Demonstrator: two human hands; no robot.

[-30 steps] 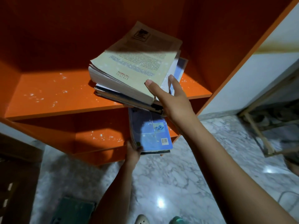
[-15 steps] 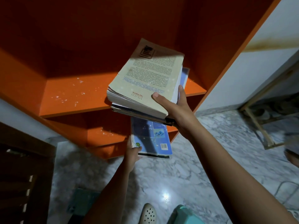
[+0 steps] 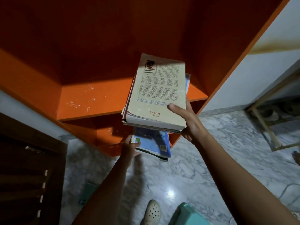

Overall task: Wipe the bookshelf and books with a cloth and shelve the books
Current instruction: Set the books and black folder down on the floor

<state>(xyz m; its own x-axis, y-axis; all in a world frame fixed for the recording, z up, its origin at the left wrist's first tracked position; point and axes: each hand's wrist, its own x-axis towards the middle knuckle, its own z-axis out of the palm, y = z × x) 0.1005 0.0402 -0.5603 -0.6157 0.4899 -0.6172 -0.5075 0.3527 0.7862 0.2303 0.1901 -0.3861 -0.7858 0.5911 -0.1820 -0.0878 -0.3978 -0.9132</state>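
The right hand (image 3: pixel 186 122) is clamped on the near right corner of a small stack of books (image 3: pixel 151 123). Its thumb lies flat on the printed back cover of the thick cream paperback (image 3: pixel 157 98) that tops the stack, and its fingers are tucked out of sight underneath. The stack reaches away from that hand over the front edge of the middle board of the orange laminate bookshelf (image 3: pixel 113 103); whether its far end rests on the board or hangs just above it cannot be told. Below and to the left of the right hand, the left hand (image 3: pixel 129 147) pinches the near left corner of a thin blue glossy paperback (image 3: pixel 152 144), thumb on top, holding it under the stack and in front of the lower compartment. The two hands are apart, each gripping its own load. White specks (image 3: pixel 76 103) dot the board left of the stack, so the wiping looks unfinished. The stack is likely heavy for one hand, and held by a corner it will tend to sag and fan. Its soft covers and loose lower volumes could slide apart, so a grip under the middle or along the spines would serve better. The blue book should be light but floppy and slick; taking it along the spine would keep it from bending.
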